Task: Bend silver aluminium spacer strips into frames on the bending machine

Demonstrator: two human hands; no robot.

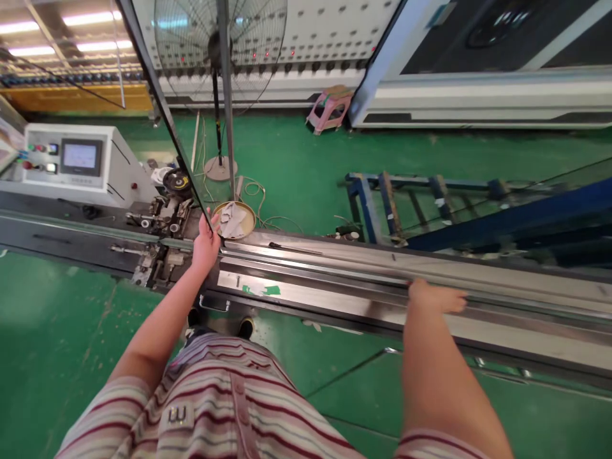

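My left hand [205,250] is at the lower end of a long dark strip [167,118], its fingers closed around it; the strip slants up to the top left. To the right, my right hand [436,297] rests over a long shiny metal bar [325,273] on the machine bed, with fingers stretched out to the right and slightly blurred. The bar lies lengthwise along the metal bed [306,297]. Left of my left hand sits a clamp mechanism [167,213]. A round tray [248,223] with a crumpled cloth [232,220] is just beyond my left hand.
A control box [81,162] with a screen stands at the left. Behind the bed are a large fan [220,167], loose cables, a pink stool [331,109] and a blue metal frame [368,207]. A thin dark rod [296,249] lies on the bed.
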